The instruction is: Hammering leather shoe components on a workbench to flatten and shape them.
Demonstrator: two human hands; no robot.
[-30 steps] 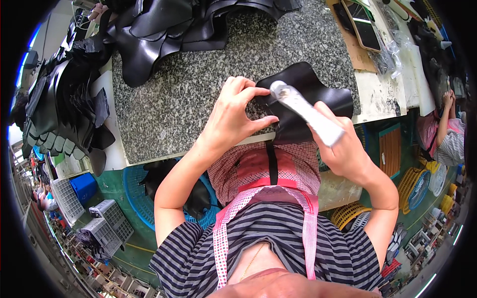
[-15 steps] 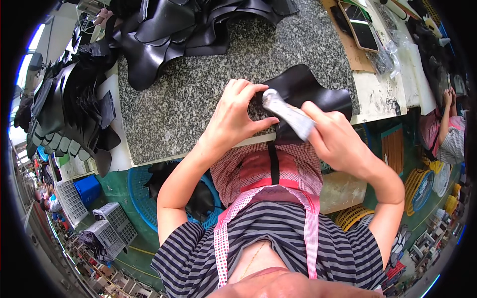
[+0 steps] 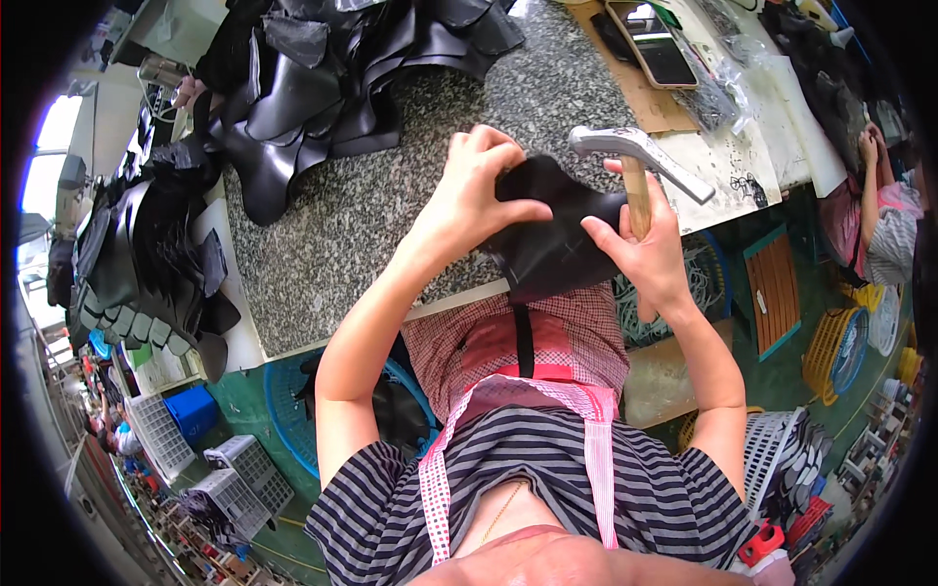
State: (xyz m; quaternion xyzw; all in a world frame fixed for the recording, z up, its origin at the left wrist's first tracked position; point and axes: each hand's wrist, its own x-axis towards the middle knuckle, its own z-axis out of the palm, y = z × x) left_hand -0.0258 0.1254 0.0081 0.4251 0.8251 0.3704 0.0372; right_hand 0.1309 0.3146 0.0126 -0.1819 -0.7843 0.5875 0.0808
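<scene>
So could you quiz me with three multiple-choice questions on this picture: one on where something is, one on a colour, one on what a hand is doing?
1. Where does the pile of black pieces lie?
A. on the far part of the speckled stone table
B. on the floor
C. in the blue basket

2. What colour is the piece held at the table edge?
A. white
B. black
C. red

3. What is the right hand doing?
A. lying flat and empty
B. gripping a hammer by its wooden handle
C. holding a phone

Answers: 1 A, the heap sits on the stone top beyond the hands. 2 B, it is dark like the pile, pinched by the left hand. 3 B, the fingers wrap the handle, with the metal head above them.
</scene>
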